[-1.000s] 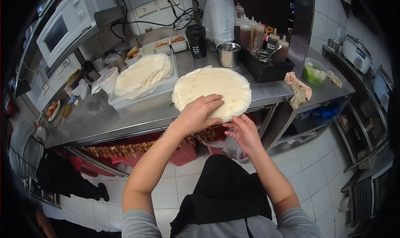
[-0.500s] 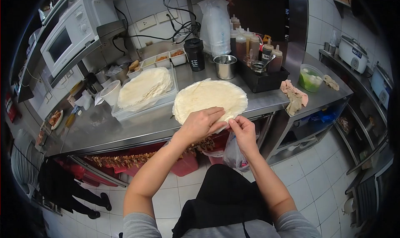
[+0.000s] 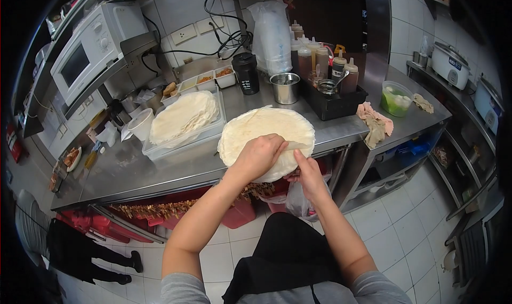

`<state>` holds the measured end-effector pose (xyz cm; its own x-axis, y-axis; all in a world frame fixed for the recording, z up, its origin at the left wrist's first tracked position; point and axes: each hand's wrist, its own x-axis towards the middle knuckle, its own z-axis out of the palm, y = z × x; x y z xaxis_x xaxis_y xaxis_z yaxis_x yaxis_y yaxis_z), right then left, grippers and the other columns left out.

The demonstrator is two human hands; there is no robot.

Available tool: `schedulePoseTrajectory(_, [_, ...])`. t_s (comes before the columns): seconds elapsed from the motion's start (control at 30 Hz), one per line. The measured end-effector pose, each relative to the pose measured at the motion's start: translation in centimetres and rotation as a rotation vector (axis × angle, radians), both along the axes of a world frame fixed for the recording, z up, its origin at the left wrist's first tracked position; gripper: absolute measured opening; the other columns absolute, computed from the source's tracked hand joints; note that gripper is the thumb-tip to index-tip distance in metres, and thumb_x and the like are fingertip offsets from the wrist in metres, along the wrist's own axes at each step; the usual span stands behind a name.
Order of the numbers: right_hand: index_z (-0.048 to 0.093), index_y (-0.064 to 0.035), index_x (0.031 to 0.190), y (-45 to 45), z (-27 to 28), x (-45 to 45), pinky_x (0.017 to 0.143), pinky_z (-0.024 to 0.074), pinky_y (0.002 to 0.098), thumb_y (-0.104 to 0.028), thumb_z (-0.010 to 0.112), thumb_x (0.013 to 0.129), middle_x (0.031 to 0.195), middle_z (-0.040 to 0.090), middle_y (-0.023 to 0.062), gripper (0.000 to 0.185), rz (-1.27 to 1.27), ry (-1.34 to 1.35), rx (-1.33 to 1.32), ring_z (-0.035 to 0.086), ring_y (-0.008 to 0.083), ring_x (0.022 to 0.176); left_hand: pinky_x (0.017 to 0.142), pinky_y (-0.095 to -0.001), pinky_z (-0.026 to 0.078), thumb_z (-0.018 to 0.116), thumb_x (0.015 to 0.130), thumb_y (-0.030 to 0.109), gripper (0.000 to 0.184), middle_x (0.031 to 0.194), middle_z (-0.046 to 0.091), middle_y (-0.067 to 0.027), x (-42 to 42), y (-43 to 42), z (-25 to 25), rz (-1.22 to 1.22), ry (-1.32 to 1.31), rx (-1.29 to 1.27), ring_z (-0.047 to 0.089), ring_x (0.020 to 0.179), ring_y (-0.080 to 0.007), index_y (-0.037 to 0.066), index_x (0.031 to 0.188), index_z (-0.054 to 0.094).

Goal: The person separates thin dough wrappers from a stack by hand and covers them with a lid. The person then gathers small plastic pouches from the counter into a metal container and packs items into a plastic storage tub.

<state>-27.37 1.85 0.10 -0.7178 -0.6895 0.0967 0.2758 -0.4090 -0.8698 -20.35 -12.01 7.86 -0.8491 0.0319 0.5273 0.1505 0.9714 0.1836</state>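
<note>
A stack of thin round flatbreads (image 3: 256, 124) lies at the counter's front edge, its near side reaching past the edge. My left hand (image 3: 261, 156) rests over the stack, fingers bent and closed on the raised near-right edge of the top flatbread. At that same side, my right hand (image 3: 309, 176) grips the rim, thumb on top and the other fingers partly hidden beneath. To the left, a second pile of flatbreads (image 3: 184, 117) fills a clear plastic tray (image 3: 160, 150).
Behind stand a black cup (image 3: 247, 75), a metal pot (image 3: 285, 90) and a black bin (image 3: 333, 106) of squeeze bottles. Cloths (image 3: 375, 125) and a tub with green contents (image 3: 397, 100) sit on the right. Another person (image 3: 69, 245) stands at the lower left.
My left fingers have gone from lying on the top flatbread to pinching its edge, which now lifts. The stack's near side has come slightly toward me, with my right hand at its rim.
</note>
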Motion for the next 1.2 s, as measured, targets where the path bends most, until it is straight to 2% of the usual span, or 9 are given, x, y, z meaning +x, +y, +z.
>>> schedulePoseTrajectory(0.43, [0.062, 0.0035, 0.092, -0.4, -2.7, 1.2, 0.050, 0.0467, 0.0245, -0.024, 0.055, 0.094, 0.075, 0.063, 0.0062, 0.029, 0.011, 0.134, -0.057, 0.055, 0.0106, 0.054, 0.071, -0.0422, 0.046, 0.055, 0.092, 0.019, 0.024, 0.081, 0.063, -0.0235, -0.2, -3.1, 1.6, 0.125, -0.112, 0.238, 0.060, 0.076, -0.0379, -0.004, 0.089, 0.064])
schedulePoseTrajectory(0.63, [0.063, 0.0037, 0.089, -0.4, -2.9, 0.3, 0.048, 0.0459, 0.0247, -0.026, 0.056, 0.093, 0.071, 0.063, 0.0050, 0.031, 0.013, 0.226, 0.009, 0.056, 0.0099, 0.053, 0.071, -0.0414, 0.049, 0.066, 0.084, 0.035, 0.033, 0.083, 0.067, -0.0178, -0.8, -1.1, 0.9, -0.024, 0.070, 0.017, 0.063, 0.079, -0.0358, 0.003, 0.092, 0.068])
schedulePoseTrajectory(0.7, [0.064, 0.0034, 0.087, -0.5, -2.9, 0.0, 0.048, 0.0454, 0.0253, -0.027, 0.057, 0.093, 0.069, 0.063, 0.0048, 0.032, 0.008, 0.285, 0.041, 0.056, 0.0101, 0.052, 0.070, -0.0411, 0.050, 0.069, 0.080, 0.038, 0.035, 0.083, 0.068, -0.0162, -1.3, -0.1, 1.6, -0.019, -0.105, -0.061, 0.064, 0.080, -0.0340, 0.004, 0.092, 0.069])
schedulePoseTrajectory(0.8, [0.061, 0.0020, 0.079, 1.4, -1.6, -1.0, 0.049, 0.0431, 0.0274, -0.027, 0.061, 0.090, 0.063, 0.060, 0.0052, 0.030, 0.029, 0.512, 0.302, 0.054, 0.0109, 0.052, 0.066, -0.0410, 0.051, 0.070, 0.077, 0.034, 0.031, 0.077, 0.067, -0.0160, -2.0, 1.0, 3.1, 0.040, -0.255, -0.165, 0.065, 0.075, -0.0327, 0.004, 0.087, 0.070])
schedulePoseTrajectory(0.87, [0.056, 0.0008, 0.071, 3.1, -1.2, -2.2, 0.049, 0.0410, 0.0299, -0.025, 0.067, 0.085, 0.058, 0.053, 0.0050, 0.031, -0.362, 0.838, 0.248, 0.051, 0.0131, 0.051, 0.066, -0.0415, 0.051, 0.070, 0.077, 0.032, 0.030, 0.074, 0.066, -0.0169, -2.2, 1.0, 3.7, 0.074, -0.240, -0.233, 0.064, 0.072, -0.0337, 0.003, 0.084, 0.069])
schedulePoseTrajectory(0.93, [0.057, -0.0025, 0.085, 5.2, 1.5, -2.1, 0.063, 0.0446, 0.0320, -0.023, 0.075, 0.075, 0.085, 0.056, 0.0096, 0.029, -0.502, 0.919, 0.313, 0.056, 0.0199, 0.074, 0.066, -0.0425, 0.051, 0.069, 0.078, 0.031, 0.030, 0.072, 0.066, -0.0175, -2.5, 0.2, 3.1, 0.050, -0.212, -0.201, 0.064, 0.071, -0.0346, 0.002, 0.082, 0.068])
schedulePoseTrajectory(1.0, [0.058, -0.0054, 0.100, 5.5, 2.7, -2.6, 0.086, 0.0418, 0.0382, -0.022, 0.076, 0.071, 0.109, 0.055, 0.0114, 0.038, -0.587, 1.352, 0.209, 0.053, 0.0256, 0.102, 0.066, -0.0432, 0.050, 0.069, 0.079, 0.029, 0.029, 0.072, 0.065, -0.0182, -2.8, -0.2, 2.3, 0.030, -0.205, -0.164, 0.064, 0.071, -0.0354, 0.000, 0.080, 0.066])
schedulePoseTrajectory(1.1, [0.060, -0.0098, 0.111, 4.9, 2.0, -2.5, 0.101, 0.0306, 0.0443, -0.017, 0.074, 0.069, 0.123, 0.052, 0.0082, 0.044, -0.405, 1.580, 0.277, 0.044, 0.0272, 0.122, 0.066, -0.0432, 0.050, 0.069, 0.080, 0.025, 0.027, 0.072, 0.065, -0.0192, -2.9, -0.4, 1.9, -0.003, -0.178, -0.089, 0.064, 0.070, -0.0362, -0.001, 0.077, 0.063])
schedulePoseTrajectory(1.2, [0.060, -0.0138, 0.116, 3.6, -0.2, -3.6, 0.102, 0.0284, 0.0445, -0.011, 0.070, 0.069, 0.129, 0.052, 0.0036, 0.047, -0.413, 1.562, 0.309, 0.042, 0.0246, 0.127, 0.064, -0.0421, 0.049, 0.070, 0.080, 0.021, 0.025, 0.072, 0.064, -0.0200, -2.7, -1.1, 1.7, -0.041, -0.081, 0.008, 0.063, 0.069, -0.0365, -0.002, 0.075, 0.061])
